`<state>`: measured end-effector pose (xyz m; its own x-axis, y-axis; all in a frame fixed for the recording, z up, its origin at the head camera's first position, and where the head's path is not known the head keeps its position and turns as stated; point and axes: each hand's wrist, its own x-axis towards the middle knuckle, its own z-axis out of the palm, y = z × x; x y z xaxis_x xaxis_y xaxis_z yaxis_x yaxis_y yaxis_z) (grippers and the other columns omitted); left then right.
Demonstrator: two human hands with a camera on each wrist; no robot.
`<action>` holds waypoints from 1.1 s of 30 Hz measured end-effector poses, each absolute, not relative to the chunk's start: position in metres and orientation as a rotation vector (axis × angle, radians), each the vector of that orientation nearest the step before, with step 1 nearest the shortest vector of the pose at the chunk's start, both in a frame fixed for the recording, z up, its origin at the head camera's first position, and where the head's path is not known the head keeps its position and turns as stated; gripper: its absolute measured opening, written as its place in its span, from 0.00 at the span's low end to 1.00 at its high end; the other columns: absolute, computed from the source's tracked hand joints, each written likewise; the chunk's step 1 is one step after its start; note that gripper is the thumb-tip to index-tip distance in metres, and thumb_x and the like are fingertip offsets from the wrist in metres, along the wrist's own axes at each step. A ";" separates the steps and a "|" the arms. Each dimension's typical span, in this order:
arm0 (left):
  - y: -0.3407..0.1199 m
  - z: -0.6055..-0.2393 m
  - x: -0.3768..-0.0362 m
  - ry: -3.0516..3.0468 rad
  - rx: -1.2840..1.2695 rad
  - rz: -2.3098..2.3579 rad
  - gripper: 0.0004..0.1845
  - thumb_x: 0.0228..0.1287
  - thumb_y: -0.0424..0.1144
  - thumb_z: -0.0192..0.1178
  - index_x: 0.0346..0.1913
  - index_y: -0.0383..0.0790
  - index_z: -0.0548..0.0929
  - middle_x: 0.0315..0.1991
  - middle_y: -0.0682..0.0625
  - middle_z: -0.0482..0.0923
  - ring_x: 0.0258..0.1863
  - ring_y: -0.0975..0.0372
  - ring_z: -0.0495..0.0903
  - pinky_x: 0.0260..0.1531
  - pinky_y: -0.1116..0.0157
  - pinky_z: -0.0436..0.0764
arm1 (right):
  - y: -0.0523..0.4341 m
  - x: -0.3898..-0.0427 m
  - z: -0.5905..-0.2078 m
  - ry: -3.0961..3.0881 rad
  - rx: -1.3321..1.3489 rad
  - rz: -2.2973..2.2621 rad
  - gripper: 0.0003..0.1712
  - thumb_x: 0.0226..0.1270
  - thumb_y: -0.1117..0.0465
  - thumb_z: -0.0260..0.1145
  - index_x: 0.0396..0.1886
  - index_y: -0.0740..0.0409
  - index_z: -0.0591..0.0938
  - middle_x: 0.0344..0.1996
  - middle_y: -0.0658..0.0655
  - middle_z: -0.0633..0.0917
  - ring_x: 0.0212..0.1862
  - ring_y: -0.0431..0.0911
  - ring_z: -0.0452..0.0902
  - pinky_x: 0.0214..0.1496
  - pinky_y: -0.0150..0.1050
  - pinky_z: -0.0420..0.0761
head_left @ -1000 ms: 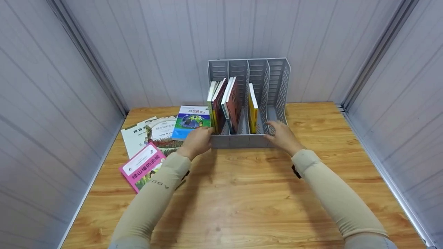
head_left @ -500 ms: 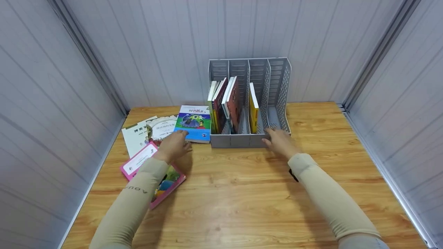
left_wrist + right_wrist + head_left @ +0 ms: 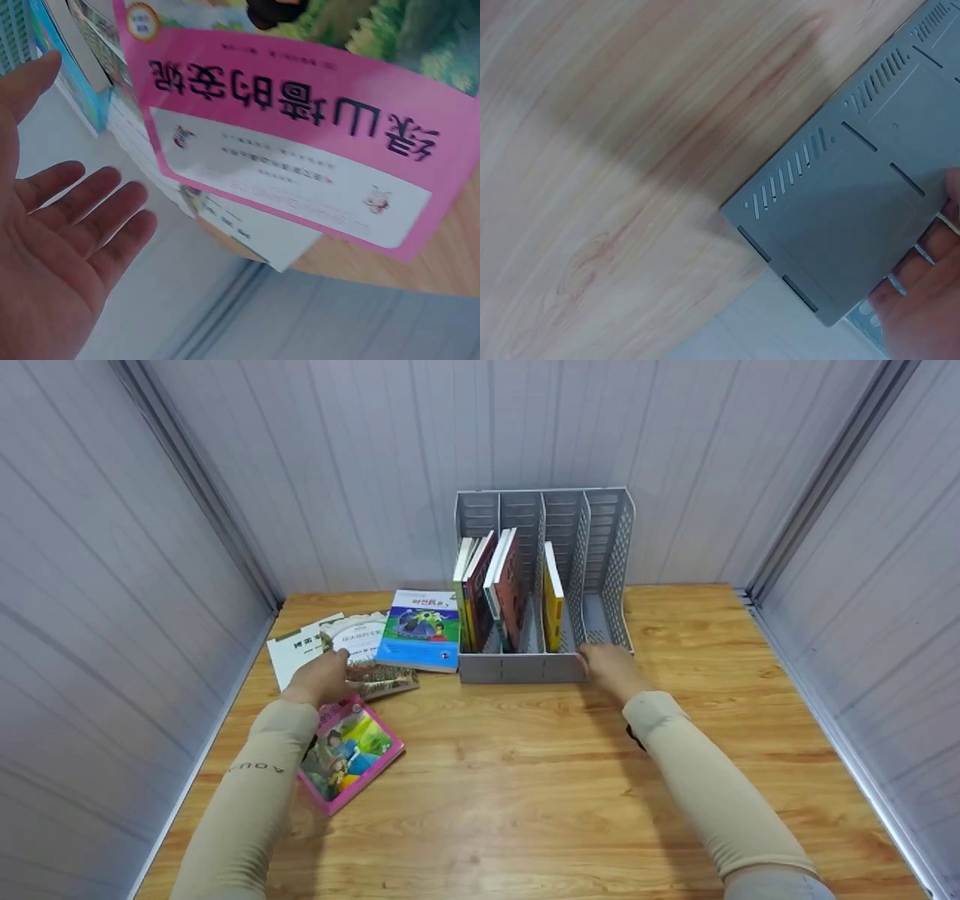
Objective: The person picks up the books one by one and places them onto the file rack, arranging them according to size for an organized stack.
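A grey file rack (image 3: 517,668) stands at the back of the wooden table (image 3: 525,802). Its left slots hold several upright books (image 3: 491,585), and a yellow book (image 3: 551,604) stands in the third. My right hand (image 3: 604,662) grips the rack's front right corner; in the right wrist view the fingers (image 3: 919,289) hook over the front wall (image 3: 855,217). My left hand (image 3: 324,673) hovers flat over loose books at the left. Its palm (image 3: 60,232) is spread beside the top edge of a pink book (image 3: 300,150).
The pink book (image 3: 352,750), a blue book (image 3: 420,630), a white book (image 3: 296,649) and a brown-patterned one (image 3: 375,675) lie overlapped left of the rack. Grey panel walls close in the table on three sides. The rack's rightmost slot (image 3: 600,619) holds nothing.
My left hand has left the rack's front left corner and moved left over the loose books. My right hand has stayed at the rack's front right corner.
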<state>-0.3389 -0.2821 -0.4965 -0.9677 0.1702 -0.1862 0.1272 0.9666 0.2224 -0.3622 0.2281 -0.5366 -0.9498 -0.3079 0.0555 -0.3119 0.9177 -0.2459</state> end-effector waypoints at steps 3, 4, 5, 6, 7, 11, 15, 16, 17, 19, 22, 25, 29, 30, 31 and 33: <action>-0.292 -0.500 -0.338 2.861 0.205 0.337 0.29 0.73 0.46 0.70 0.62 0.23 0.77 0.51 0.32 0.84 0.51 0.43 0.85 0.56 0.41 0.85 | 0.229 -0.363 -0.537 -3.063 0.497 0.397 0.17 0.89 0.59 0.56 0.55 0.67 0.86 0.47 0.68 0.91 0.52 0.66 0.88 0.56 0.64 0.86; -0.295 -0.502 -0.338 2.846 0.198 0.342 0.29 0.72 0.46 0.71 0.60 0.24 0.77 0.49 0.34 0.84 0.48 0.45 0.85 0.54 0.43 0.85 | 0.230 -0.363 -0.538 -3.066 0.494 0.404 0.17 0.89 0.58 0.56 0.54 0.66 0.86 0.47 0.67 0.91 0.51 0.65 0.88 0.56 0.63 0.86; -0.298 -0.503 -0.338 2.829 0.194 0.343 0.28 0.72 0.46 0.72 0.59 0.25 0.78 0.47 0.36 0.83 0.46 0.47 0.83 0.52 0.44 0.85 | 0.230 -0.363 -0.538 -3.067 0.492 0.410 0.17 0.89 0.58 0.56 0.53 0.66 0.86 0.46 0.67 0.91 0.51 0.65 0.88 0.55 0.63 0.86; -0.300 -0.505 -0.338 2.809 0.184 0.339 0.27 0.71 0.47 0.73 0.56 0.25 0.79 0.44 0.37 0.82 0.42 0.49 0.82 0.49 0.47 0.84 | 0.230 -0.363 -0.538 -3.064 0.495 0.416 0.17 0.89 0.58 0.56 0.52 0.66 0.86 0.45 0.67 0.91 0.50 0.65 0.88 0.54 0.63 0.86; -0.303 -0.507 -0.338 2.793 0.170 0.333 0.28 0.70 0.49 0.74 0.54 0.26 0.79 0.42 0.38 0.81 0.40 0.51 0.80 0.48 0.49 0.83 | 0.230 -0.363 -0.538 -3.056 0.500 0.420 0.17 0.88 0.58 0.57 0.50 0.66 0.86 0.44 0.67 0.91 0.49 0.65 0.89 0.54 0.63 0.86; -0.312 -0.511 -0.335 2.739 0.112 0.312 0.40 0.68 0.55 0.75 0.59 0.19 0.76 0.50 0.27 0.81 0.46 0.43 0.83 0.53 0.47 0.84 | 0.230 -0.363 -0.539 -3.023 0.522 0.443 0.16 0.87 0.59 0.58 0.42 0.65 0.86 0.37 0.66 0.90 0.43 0.64 0.88 0.48 0.63 0.85; -0.321 -0.516 -0.331 2.680 0.060 0.351 0.50 0.70 0.57 0.72 0.72 0.14 0.68 0.67 0.20 0.75 0.64 0.34 0.80 0.68 0.39 0.80 | 0.229 -0.363 -0.540 -3.020 0.531 0.465 0.16 0.87 0.60 0.58 0.40 0.65 0.85 0.33 0.64 0.89 0.40 0.62 0.87 0.46 0.61 0.84; -0.322 -0.517 -0.331 2.661 0.040 0.372 0.50 0.71 0.57 0.72 0.74 0.15 0.67 0.68 0.21 0.75 0.64 0.35 0.79 0.70 0.38 0.78 | 0.229 -0.363 -0.540 -3.021 0.534 0.470 0.16 0.87 0.60 0.58 0.40 0.65 0.85 0.33 0.64 0.88 0.39 0.62 0.86 0.45 0.61 0.84; -0.324 -0.519 -0.332 2.647 0.023 0.394 0.50 0.71 0.58 0.72 0.73 0.16 0.68 0.67 0.22 0.76 0.63 0.36 0.80 0.70 0.38 0.78 | 0.229 -0.363 -0.540 -3.022 0.534 0.476 0.16 0.87 0.60 0.58 0.40 0.65 0.84 0.33 0.64 0.88 0.39 0.62 0.86 0.45 0.61 0.84; -0.326 -0.521 -0.333 2.632 0.008 0.424 0.48 0.70 0.59 0.72 0.71 0.17 0.72 0.64 0.24 0.78 0.59 0.39 0.81 0.69 0.38 0.79 | 0.229 -0.364 -0.540 -3.021 0.528 0.491 0.16 0.88 0.59 0.58 0.41 0.65 0.85 0.34 0.64 0.88 0.40 0.62 0.86 0.46 0.61 0.84; -0.328 -0.523 -0.337 2.635 -0.015 0.445 0.49 0.68 0.60 0.73 0.71 0.18 0.72 0.64 0.25 0.78 0.60 0.39 0.81 0.68 0.38 0.80 | 0.230 -0.365 -0.541 -3.015 0.521 0.521 0.17 0.88 0.59 0.58 0.44 0.66 0.86 0.37 0.65 0.89 0.43 0.63 0.87 0.50 0.62 0.85; -0.328 -0.524 -0.340 2.648 -0.034 0.450 0.49 0.66 0.61 0.75 0.69 0.18 0.73 0.63 0.25 0.79 0.59 0.39 0.82 0.66 0.39 0.82 | 0.231 -0.366 -0.541 -3.004 0.522 0.544 0.16 0.88 0.59 0.58 0.45 0.66 0.86 0.37 0.65 0.90 0.44 0.63 0.87 0.51 0.62 0.84; -0.326 -0.524 -0.342 2.662 -0.052 0.476 0.46 0.64 0.58 0.78 0.66 0.20 0.76 0.59 0.27 0.81 0.54 0.43 0.83 0.62 0.41 0.84 | 0.232 -0.366 -0.541 -2.981 0.535 0.542 0.16 0.87 0.60 0.58 0.42 0.66 0.85 0.35 0.65 0.89 0.41 0.63 0.86 0.49 0.62 0.84; -0.326 -0.523 -0.342 2.663 -0.052 0.475 0.45 0.65 0.57 0.78 0.67 0.20 0.77 0.60 0.27 0.81 0.55 0.43 0.83 0.62 0.41 0.84 | 0.232 -0.366 -0.542 -2.977 0.535 0.539 0.15 0.87 0.60 0.59 0.42 0.66 0.85 0.35 0.65 0.89 0.41 0.62 0.86 0.48 0.62 0.84; -0.326 -0.523 -0.342 2.669 -0.040 0.469 0.43 0.65 0.55 0.78 0.66 0.20 0.77 0.60 0.27 0.81 0.55 0.43 0.83 0.62 0.41 0.84 | 0.233 -0.366 -0.542 -2.975 0.537 0.535 0.15 0.87 0.60 0.59 0.41 0.66 0.85 0.35 0.65 0.89 0.40 0.62 0.86 0.48 0.62 0.84; -0.325 -0.518 -0.341 2.681 -0.011 0.455 0.39 0.67 0.51 0.77 0.65 0.20 0.78 0.59 0.27 0.82 0.52 0.43 0.83 0.58 0.43 0.85 | 0.233 -0.366 -0.543 -2.976 0.535 0.532 0.15 0.87 0.60 0.59 0.42 0.66 0.85 0.35 0.65 0.89 0.41 0.62 0.86 0.48 0.62 0.84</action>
